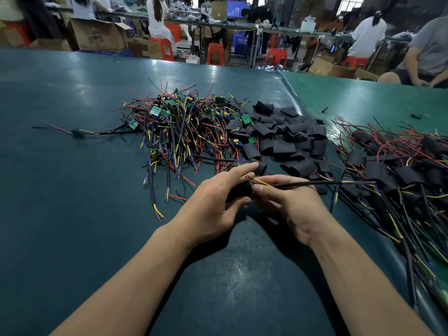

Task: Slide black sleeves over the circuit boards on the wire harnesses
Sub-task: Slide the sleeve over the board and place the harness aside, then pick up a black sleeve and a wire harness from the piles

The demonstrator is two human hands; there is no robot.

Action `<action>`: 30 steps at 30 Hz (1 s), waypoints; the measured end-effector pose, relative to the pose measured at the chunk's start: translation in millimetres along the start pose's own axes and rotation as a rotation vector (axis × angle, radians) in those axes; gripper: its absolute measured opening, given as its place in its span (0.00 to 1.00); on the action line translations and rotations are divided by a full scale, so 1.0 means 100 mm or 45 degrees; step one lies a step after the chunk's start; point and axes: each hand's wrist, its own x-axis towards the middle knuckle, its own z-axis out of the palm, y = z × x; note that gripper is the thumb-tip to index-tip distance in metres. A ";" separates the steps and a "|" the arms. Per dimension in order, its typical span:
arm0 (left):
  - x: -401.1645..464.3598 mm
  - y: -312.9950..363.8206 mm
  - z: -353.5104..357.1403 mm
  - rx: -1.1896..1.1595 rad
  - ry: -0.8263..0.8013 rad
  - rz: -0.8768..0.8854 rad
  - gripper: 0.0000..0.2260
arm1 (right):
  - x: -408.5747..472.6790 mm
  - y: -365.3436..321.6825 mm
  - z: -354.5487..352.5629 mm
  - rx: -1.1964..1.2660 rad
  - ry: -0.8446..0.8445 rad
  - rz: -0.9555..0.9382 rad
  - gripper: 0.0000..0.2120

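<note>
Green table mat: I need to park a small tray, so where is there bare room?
Bare green table mat lies left of the tangled pile of unsleeved wire harnesses and near, between the forearms. Crowded: loose black sleeves centre, sleeved harnesses right.

Printing is seen on the side of an open cardboard box (98, 36) at the upper left of the frame, standing upside down and too blurred to be read with certainty. Blue graphics are shown on a screen (237, 8) at the top centre, but no words or numbers can be made out. No other legible text is seen.
</note>
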 end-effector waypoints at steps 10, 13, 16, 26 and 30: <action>0.02 -0.04 -0.05 0.141 0.093 0.011 0.33 | 0.01 -0.02 0.01 0.062 0.095 -0.019 0.07; 0.03 -0.11 -0.11 0.307 0.224 -0.023 0.24 | 0.04 -0.02 -0.01 0.235 0.109 -0.021 0.11; 0.01 -0.12 -0.08 0.304 0.199 0.040 0.18 | 0.00 -0.01 0.03 0.134 0.005 0.084 0.14; 0.03 -0.18 -0.13 0.690 0.570 -0.321 0.17 | 0.07 -0.28 -0.31 0.835 0.725 -0.253 0.04; 0.01 -0.28 -0.24 0.879 0.492 -0.811 0.19 | 0.05 -0.30 -0.43 1.042 0.776 -0.208 0.04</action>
